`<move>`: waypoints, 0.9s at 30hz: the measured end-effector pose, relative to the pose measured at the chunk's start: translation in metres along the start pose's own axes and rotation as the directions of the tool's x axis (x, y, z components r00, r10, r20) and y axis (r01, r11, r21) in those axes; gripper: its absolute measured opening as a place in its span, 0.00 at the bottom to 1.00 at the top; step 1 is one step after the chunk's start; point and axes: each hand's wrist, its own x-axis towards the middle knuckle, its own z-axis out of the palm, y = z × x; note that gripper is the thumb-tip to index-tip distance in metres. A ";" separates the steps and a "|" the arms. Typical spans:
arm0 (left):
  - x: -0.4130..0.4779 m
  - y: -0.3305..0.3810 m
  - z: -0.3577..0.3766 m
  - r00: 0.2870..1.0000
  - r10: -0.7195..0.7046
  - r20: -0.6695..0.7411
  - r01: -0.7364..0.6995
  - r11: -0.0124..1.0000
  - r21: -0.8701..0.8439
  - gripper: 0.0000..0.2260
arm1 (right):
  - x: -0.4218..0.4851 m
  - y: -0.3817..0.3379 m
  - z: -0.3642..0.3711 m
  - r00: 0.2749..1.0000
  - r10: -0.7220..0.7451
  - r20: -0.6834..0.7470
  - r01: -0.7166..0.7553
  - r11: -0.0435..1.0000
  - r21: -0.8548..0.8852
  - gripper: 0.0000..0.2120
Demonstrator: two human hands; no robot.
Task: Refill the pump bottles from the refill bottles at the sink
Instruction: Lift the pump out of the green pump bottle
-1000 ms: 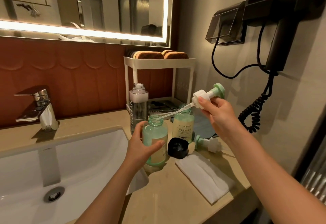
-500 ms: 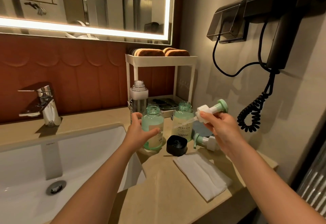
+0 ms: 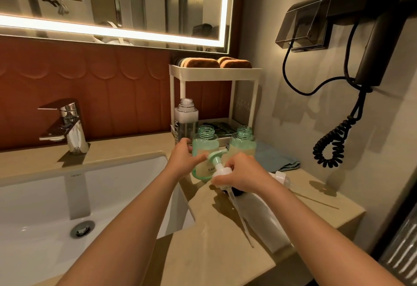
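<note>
Two green pump bottles stand open on the counter right of the sink. My left hand (image 3: 184, 160) grips the nearer green bottle (image 3: 205, 143), which rests on the counter. Beside it stands the second green bottle (image 3: 242, 142). My right hand (image 3: 239, 173) holds a white and green pump head (image 3: 217, 164) low over the counter, its clear tube (image 3: 240, 215) slanting down toward me. Another pump head (image 3: 281, 176) lies on the counter behind my right wrist. A clear refill bottle (image 3: 185, 119), uncapped, stands behind the green bottles.
A white basin (image 3: 45, 206) with a chrome tap (image 3: 67, 125) fills the left. A white two-tier rack (image 3: 214, 76) stands against the back wall. A white folded cloth (image 3: 266, 222) and a blue cloth (image 3: 275, 157) lie on the counter. A hairdryer cord (image 3: 334, 143) hangs on the right wall.
My right hand has brought the pump head down from chest height to just above the counter, tube now pointing toward me. The left hand has set the green bottle down and still holds it.
</note>
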 end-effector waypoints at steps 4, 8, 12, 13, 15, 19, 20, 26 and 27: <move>-0.014 -0.002 -0.003 0.999 -0.038 -0.033 0.036 0.998 -0.057 0.24 | 0.002 -0.007 0.023 0.999 0.016 0.050 -0.011 0.995 -0.103 0.19; -0.038 -0.005 -0.012 0.998 -0.042 -0.048 0.039 0.998 -0.052 0.20 | 0.001 -0.007 0.035 0.999 0.011 0.037 -0.004 0.981 -0.192 0.23; -0.063 -0.010 -0.022 0.999 -0.008 0.031 0.006 0.997 0.079 0.18 | -0.001 -0.002 0.039 0.999 0.031 0.020 -0.025 0.976 -0.217 0.24; -0.069 -0.011 -0.026 0.999 0.001 0.050 -0.007 0.993 0.114 0.18 | -0.002 -0.002 0.040 0.999 0.034 0.007 -0.031 0.972 -0.234 0.24; -0.081 -0.012 -0.032 0.995 0.007 0.095 -0.023 0.986 0.167 0.17 | -0.005 -0.003 0.042 0.999 0.029 -0.027 -0.036 0.962 -0.270 0.24; -0.102 -0.010 -0.050 0.975 0.004 0.224 -0.064 0.964 0.259 0.17 | -0.015 -0.010 0.044 0.993 -0.022 -0.117 -0.019 0.942 -0.334 0.21; -0.106 -0.009 -0.054 0.969 0.005 0.248 -0.075 0.958 0.276 0.17 | -0.018 -0.012 0.044 0.990 -0.044 -0.135 -0.008 0.931 -0.366 0.20; -0.132 -0.008 -0.083 0.950 0.021 0.312 -0.122 0.944 0.308 0.16 | -0.039 -0.032 0.045 0.978 -0.127 -0.163 0.032 0.873 -0.486 0.22; -0.139 -0.009 -0.090 0.949 0.016 0.314 -0.119 0.944 0.309 0.16 | -0.043 -0.037 0.047 0.975 -0.149 -0.163 0.050 0.867 -0.495 0.22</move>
